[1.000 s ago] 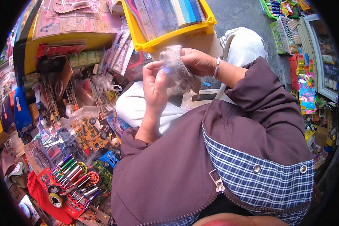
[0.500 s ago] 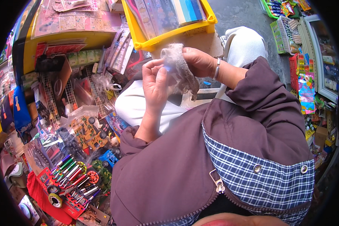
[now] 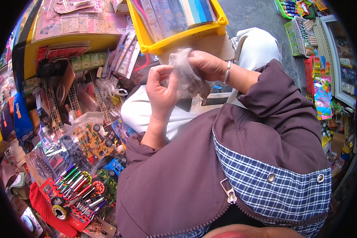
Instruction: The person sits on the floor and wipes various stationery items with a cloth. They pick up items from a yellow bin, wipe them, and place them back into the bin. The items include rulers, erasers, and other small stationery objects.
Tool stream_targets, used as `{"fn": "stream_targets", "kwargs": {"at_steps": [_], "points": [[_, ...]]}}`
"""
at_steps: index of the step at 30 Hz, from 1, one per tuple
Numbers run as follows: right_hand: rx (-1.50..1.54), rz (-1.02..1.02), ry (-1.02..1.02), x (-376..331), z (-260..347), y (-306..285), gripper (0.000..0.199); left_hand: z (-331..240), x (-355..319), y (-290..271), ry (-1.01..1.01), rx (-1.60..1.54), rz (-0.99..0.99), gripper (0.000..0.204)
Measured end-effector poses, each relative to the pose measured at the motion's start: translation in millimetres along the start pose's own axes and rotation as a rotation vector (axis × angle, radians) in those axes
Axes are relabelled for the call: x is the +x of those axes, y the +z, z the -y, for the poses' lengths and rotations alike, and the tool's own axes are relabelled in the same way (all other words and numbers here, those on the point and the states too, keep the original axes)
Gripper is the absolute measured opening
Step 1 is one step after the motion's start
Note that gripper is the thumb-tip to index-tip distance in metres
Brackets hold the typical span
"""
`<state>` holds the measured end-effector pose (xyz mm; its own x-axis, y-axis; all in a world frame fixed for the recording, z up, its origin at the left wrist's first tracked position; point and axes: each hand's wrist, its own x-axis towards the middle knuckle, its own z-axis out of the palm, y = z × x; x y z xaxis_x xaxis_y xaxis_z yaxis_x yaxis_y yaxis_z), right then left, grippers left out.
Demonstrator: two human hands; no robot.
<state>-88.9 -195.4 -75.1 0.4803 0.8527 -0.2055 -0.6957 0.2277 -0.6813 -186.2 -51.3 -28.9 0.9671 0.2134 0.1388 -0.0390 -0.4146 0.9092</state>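
Observation:
A worn grey rag [image 3: 192,77] hangs bunched in front of me, above my lap. My right hand [image 3: 208,66], with a silver bangle at the wrist, is closed on its upper right side. My left hand [image 3: 162,88] is at the rag's left edge, its thumb and forefinger bent together in a pinch. Whatever sits between those fingertips is partly behind the rag and blurred, so I cannot make it out. The rag's lower end droops darker and crumpled over my lap.
A yellow plastic crate [image 3: 182,37] of packaged flat goods stands just beyond my hands. To the left are packed toys, including a blue toy car [image 3: 114,167], and a bundle of metallic pens [image 3: 73,180]. A white basket [image 3: 301,36] stands on the far right.
My left hand has shifted slightly left, and its fingers have curled in closer. The rag has swung and bunched up a little; my right hand stays almost in place.

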Motion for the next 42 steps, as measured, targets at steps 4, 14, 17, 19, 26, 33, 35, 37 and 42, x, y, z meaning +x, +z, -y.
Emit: {"fn": "stream_targets", "kwargs": {"at_steps": [4,14,17,19,26,33,35,37,42], "points": [[-0.04,0.006,-0.016,1,-2,-2,0.03,-1,7,-1,0.187,0.282,-0.023,0.014],[-0.042,0.034,-0.02,5,-6,-5,0.027,-8,4,-2,0.025,0.211,0.014,0.007],[-0.003,0.051,-0.008,4,-5,-5,0.027,-7,3,1,0.051,0.2,-0.028,0.008],[-0.028,0.042,-0.046,3,-4,-3,0.028,-6,3,3,0.113,0.226,-0.066,0.008],[0.015,-0.033,-0.057,1,-2,0,0.031,8,5,-12,-0.215,-0.288,-0.127,0.007],[0.059,-0.038,-0.038,3,-1,-5,0.031,20,-3,-20,-0.305,-0.405,0.152,0.025],[0.022,-0.041,-0.05,4,-1,-5,0.03,20,-7,-13,-0.294,-0.453,0.24,0.024],[0.018,-0.045,-0.063,4,0,-5,0.03,20,-10,-7,-0.264,-0.383,0.264,0.022],[-0.117,-0.099,-0.123,2,2,-5,0.03,28,-17,2,-0.282,-0.44,0.225,0.023]]}}
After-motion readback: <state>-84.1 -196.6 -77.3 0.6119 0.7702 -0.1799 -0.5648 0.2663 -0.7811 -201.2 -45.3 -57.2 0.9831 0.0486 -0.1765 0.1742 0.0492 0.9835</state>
